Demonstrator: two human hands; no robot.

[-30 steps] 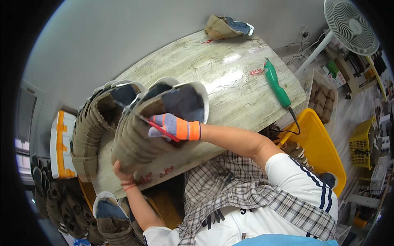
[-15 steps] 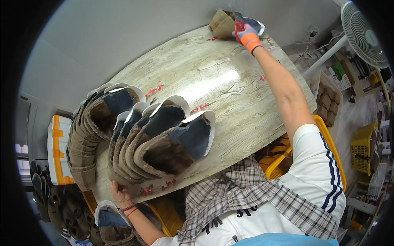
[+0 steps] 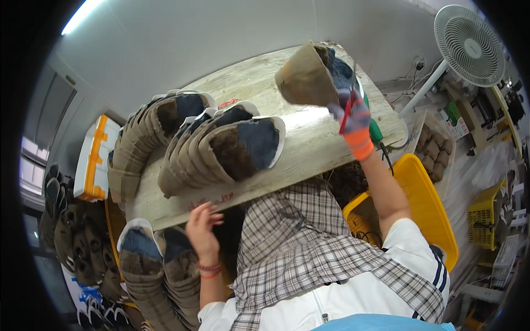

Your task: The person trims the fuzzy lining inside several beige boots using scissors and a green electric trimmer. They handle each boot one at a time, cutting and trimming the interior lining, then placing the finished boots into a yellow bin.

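My right hand [image 3: 351,113], in a grey-purple glove with an orange cuff, is closed on a brown fur-lined slipper [image 3: 303,77] with a dark blue inside and white edge. Red-handled scissors [image 3: 346,115] are held in the same hand, blades pointing up past the slipper. Bare, with a red bracelet at its wrist, my left hand [image 3: 203,229] hovers at the table's front edge, fingers apart and holding nothing. Two nested rows of similar slippers stand on the left of the table: a front row [image 3: 221,151] and a back row [image 3: 132,149].
More slippers [image 3: 141,267] are stacked below the table [image 3: 309,143] by my left arm. A green tool [image 3: 375,131] with a black cable lies at the table's right end. Yellow crates [image 3: 425,204] and a standing fan [image 3: 471,48] are on the right; a white taped box [image 3: 96,157] stands left.
My right hand has drawn the slipper nearer from the far end of the table, uncovering the green tool. My left hand has moved right and up, off the stacked slippers. The view has shifted.
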